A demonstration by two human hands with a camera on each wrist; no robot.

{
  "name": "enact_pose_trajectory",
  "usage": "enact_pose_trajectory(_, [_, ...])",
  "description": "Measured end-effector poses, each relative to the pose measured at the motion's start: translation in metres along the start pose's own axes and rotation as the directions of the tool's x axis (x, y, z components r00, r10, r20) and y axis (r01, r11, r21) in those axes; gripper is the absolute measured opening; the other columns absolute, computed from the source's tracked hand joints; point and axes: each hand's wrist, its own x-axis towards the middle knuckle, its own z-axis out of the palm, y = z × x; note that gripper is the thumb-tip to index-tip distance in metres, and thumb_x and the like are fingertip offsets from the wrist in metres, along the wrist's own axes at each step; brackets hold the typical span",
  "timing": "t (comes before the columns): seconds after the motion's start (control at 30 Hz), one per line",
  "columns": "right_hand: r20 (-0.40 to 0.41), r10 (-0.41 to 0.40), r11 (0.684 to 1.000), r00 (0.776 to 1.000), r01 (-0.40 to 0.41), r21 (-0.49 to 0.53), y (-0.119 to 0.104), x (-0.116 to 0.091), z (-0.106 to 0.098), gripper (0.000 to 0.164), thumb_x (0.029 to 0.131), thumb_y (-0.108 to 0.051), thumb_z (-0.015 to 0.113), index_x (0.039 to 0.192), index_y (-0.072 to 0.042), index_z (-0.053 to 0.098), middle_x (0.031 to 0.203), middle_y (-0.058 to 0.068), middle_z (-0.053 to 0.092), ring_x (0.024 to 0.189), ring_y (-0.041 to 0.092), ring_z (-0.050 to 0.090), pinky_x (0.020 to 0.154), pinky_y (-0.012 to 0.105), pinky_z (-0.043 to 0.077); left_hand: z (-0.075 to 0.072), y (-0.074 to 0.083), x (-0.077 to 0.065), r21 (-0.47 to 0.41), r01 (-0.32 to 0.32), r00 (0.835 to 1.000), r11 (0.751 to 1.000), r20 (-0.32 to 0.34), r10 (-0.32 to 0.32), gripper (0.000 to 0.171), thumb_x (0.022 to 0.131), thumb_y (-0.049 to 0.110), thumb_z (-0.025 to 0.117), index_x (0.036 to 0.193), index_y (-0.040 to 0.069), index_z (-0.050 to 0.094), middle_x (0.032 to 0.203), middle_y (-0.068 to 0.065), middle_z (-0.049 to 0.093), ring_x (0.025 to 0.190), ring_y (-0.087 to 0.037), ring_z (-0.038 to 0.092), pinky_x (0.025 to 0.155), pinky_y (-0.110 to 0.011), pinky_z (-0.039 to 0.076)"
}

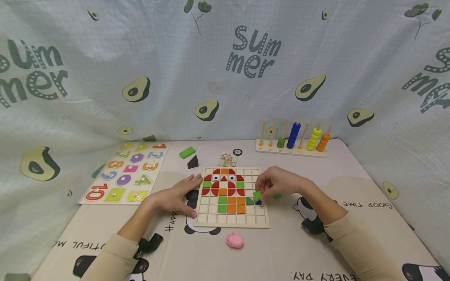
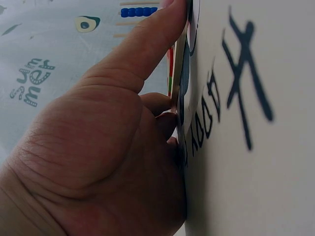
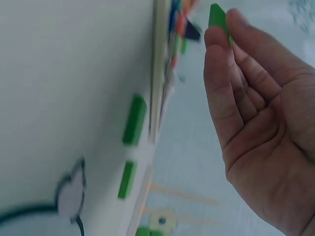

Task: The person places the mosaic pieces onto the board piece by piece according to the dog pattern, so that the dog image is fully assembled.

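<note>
A wooden grid board [image 1: 232, 225] lies on the table with red, orange and green mosaic tiles forming an owl-like figure with two round eyes. Above the board's right side, my right hand [image 1: 281, 181] pinches a small green tile [image 3: 217, 16] between thumb and fingertips. Under that tile, a blue piece [image 1: 258, 202] partly shows on the grid, beside a green curved piece [image 1: 249, 201]. My left hand [image 1: 172, 196] rests at the board's left edge, fingers and thumb spread along it. In the left wrist view its palm side faces the camera and holds nothing.
Loose green pieces [image 3: 134, 120] lie right of the board. A number puzzle board [image 1: 117, 168] stands at left, a bead stacker [image 1: 291, 152] at back right. Behind the board are a green block [image 1: 187, 152], dark wedge [image 1: 193, 162] and picture card [image 1: 227, 159]. A pink pig figure [image 1: 234, 240] sits in front.
</note>
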Motion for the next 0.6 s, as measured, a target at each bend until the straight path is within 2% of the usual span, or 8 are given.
enact_pose_trajectory(0.13, [0.100,0.008,0.999,0.995,-0.004,-0.036,-0.009,0.008,0.017,0.021,0.075,-0.022,0.083,0.090,-0.013,0.071,0.071,-0.004,0.063,0.063,0.008,0.055,0.057,0.022,0.048,0.000,0.000,0.000,0.002,-0.003,1.000,1.000,-0.002,0.003,0.116,0.066,0.063,0.077,0.155,0.029,0.011,0.160,0.014,0.002,0.148,-0.019,-0.005,0.117,-0.053,0.004])
enact_pose_trajectory(0.23, [0.130,0.006,0.998,0.991,0.001,-0.057,-0.012,0.011,0.025,0.022,0.075,-0.022,0.083,0.088,-0.011,0.069,0.069,-0.005,0.062,0.062,0.007,0.055,0.056,0.021,0.048,0.001,-0.001,0.001,0.007,-0.001,1.000,1.000,-0.003,0.001,0.116,0.065,0.063,0.077,0.155,0.030,0.011,0.160,0.014,0.001,0.148,-0.019,-0.006,0.117,-0.052,0.004])
enact_pose_trajectory(0.6, [0.100,0.016,0.992,0.995,-0.004,-0.127,-0.019,0.016,0.034,0.025,0.075,-0.025,0.084,0.084,-0.011,0.066,0.066,-0.005,0.060,0.058,0.006,0.053,0.053,0.021,0.045,0.001,-0.001,0.001,0.006,0.000,1.000,1.000,-0.003,0.000,0.116,0.065,0.064,0.077,0.155,0.030,0.011,0.160,0.015,0.001,0.148,-0.019,-0.006,0.117,-0.053,0.003])
